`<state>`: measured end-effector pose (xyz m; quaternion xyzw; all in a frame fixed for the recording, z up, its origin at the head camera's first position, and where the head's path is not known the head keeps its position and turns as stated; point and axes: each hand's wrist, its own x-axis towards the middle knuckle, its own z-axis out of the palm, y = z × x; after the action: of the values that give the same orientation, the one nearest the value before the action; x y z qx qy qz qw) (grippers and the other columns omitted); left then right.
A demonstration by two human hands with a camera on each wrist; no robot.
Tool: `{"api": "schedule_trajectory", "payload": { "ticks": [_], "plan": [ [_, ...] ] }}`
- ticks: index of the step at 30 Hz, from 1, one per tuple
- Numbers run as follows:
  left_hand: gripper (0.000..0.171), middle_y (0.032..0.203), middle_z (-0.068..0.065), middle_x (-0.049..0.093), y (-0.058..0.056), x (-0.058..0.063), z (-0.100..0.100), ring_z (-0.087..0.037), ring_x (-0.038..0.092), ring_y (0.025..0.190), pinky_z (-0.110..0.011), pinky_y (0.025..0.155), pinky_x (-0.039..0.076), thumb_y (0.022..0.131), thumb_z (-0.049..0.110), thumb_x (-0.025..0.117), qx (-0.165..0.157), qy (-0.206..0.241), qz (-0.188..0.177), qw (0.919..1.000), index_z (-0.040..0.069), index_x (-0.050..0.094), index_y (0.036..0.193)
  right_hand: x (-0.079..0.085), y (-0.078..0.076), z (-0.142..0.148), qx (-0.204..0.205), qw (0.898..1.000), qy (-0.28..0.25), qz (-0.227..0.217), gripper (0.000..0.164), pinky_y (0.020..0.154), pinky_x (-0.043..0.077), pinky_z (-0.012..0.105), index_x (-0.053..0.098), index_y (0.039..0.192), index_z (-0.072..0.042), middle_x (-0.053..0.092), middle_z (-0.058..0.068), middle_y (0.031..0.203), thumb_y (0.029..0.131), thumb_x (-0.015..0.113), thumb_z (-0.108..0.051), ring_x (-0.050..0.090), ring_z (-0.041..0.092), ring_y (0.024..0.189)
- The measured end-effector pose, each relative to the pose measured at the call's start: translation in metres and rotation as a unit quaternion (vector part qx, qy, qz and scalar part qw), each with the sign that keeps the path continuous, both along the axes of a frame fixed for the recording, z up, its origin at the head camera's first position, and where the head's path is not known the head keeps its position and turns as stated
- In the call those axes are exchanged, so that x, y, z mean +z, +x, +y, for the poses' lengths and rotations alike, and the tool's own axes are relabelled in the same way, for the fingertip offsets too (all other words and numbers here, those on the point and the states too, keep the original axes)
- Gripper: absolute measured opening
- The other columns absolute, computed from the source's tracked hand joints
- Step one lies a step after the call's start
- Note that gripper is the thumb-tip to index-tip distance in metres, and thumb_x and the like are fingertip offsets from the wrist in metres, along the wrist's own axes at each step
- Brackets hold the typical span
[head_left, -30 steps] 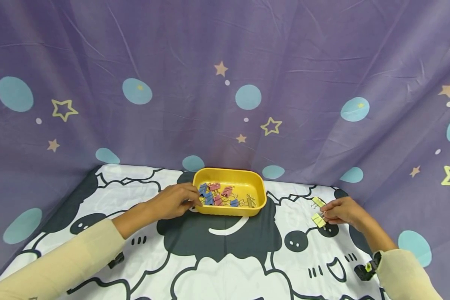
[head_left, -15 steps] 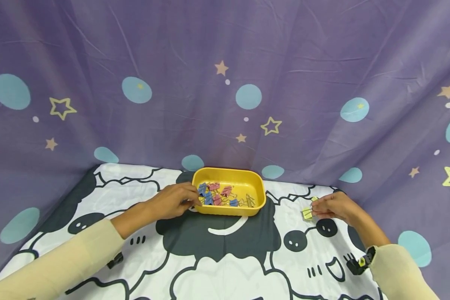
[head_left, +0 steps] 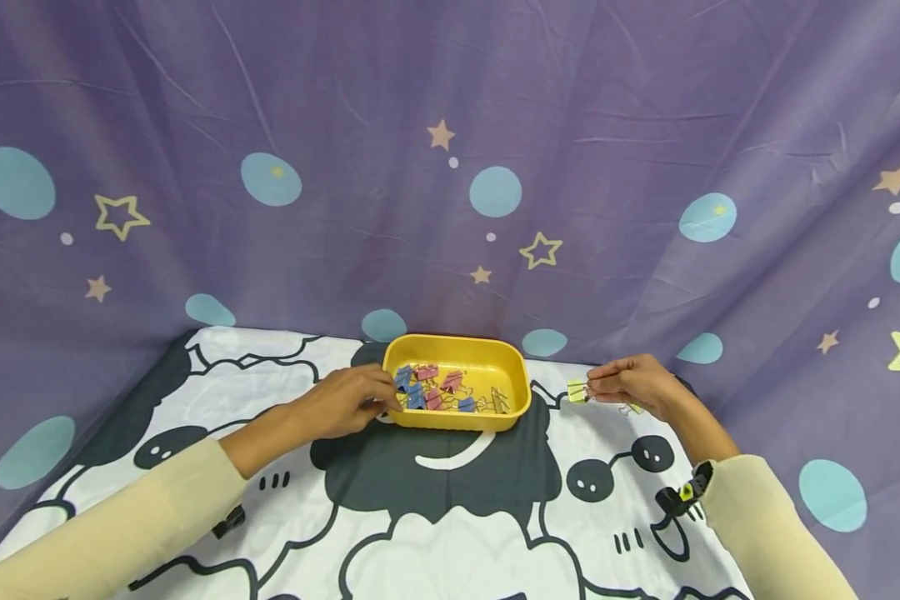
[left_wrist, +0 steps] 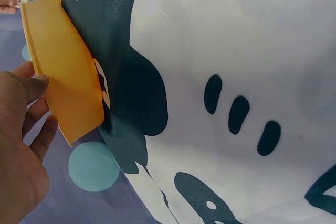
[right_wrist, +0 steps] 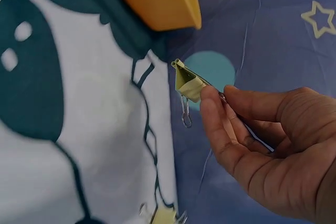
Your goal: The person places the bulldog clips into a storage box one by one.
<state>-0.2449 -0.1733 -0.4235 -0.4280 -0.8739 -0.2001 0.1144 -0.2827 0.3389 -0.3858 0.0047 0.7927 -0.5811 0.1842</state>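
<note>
At its left end, a yellow plastic tray (head_left: 457, 423) is gripped by my left hand (head_left: 348, 402); the left wrist view has the thumb against the rim. Inside lie several small binder clips, blue ones (head_left: 416, 397), pink ones (head_left: 452, 381) and a yellowish one (head_left: 500, 400). To the right of the tray, my right hand (head_left: 637, 385) pinches a pale yellow binder clip (right_wrist: 189, 83) by its wire handle, the clip's body pointing toward the tray. A second yellow clip (right_wrist: 164, 216) lies on the cloth, partly hidden below the right hand in the head view.
A white cloth with dark cartoon sheep (head_left: 450, 550) covers the table. Behind it hangs a purple curtain (head_left: 390, 217) with stars and blue dots, close to the tray's back side.
My right hand has lifted the yellow binder clip and carried it left toward the tray, leaving the other yellow clip on the cloth. The left hand and tray have stayed put.
</note>
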Motion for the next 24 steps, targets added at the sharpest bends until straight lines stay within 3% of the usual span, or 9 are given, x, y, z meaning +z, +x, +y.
{"api": "schedule_trajectory", "payload": {
  "ticks": [9, 20, 24],
  "plan": [
    [0.026, 0.106, 0.008, 0.08, 0.0, -0.001, 0.0, -0.012, 0.071, 0.102, -0.035, 0.084, 0.063, 0.095, -0.003, 0.082, 0.002, -0.001, -0.002, 1.0, 0.021, 0.089, 0.102, 0.016, -0.013, -0.03, 0.005, 1.0, 0.001, 0.029, 0.036, 0.097, 0.068, 0.034, 0.065, 0.139, 0.02, 0.085, 0.006, 0.106, 0.107, 0.068, 0.005, 0.082, 0.012, 0.095],
    [0.025, 0.106, 0.009, 0.08, 0.0, -0.001, 0.001, -0.012, 0.072, 0.101, -0.039, 0.086, 0.064, 0.096, -0.001, 0.082, 0.004, -0.007, -0.004, 1.0, 0.022, 0.089, 0.101, 0.033, -0.021, -0.065, 0.002, 0.999, 0.018, 0.049, 0.045, 0.104, 0.066, 0.041, 0.059, 0.146, 0.022, 0.085, 0.016, 0.117, 0.106, 0.07, 0.005, 0.082, 0.013, 0.097],
    [0.025, 0.106, 0.009, 0.08, -0.001, 0.0, 0.001, -0.012, 0.071, 0.101, -0.04, 0.088, 0.064, 0.096, -0.001, 0.082, 0.004, -0.009, -0.002, 1.0, 0.022, 0.089, 0.101, 0.033, -0.025, -0.077, 0.004, 0.999, 0.007, 0.05, 0.045, 0.099, 0.068, 0.038, 0.058, 0.146, 0.024, 0.085, 0.015, 0.112, 0.105, 0.07, 0.008, 0.082, 0.014, 0.095]
  ]
}}
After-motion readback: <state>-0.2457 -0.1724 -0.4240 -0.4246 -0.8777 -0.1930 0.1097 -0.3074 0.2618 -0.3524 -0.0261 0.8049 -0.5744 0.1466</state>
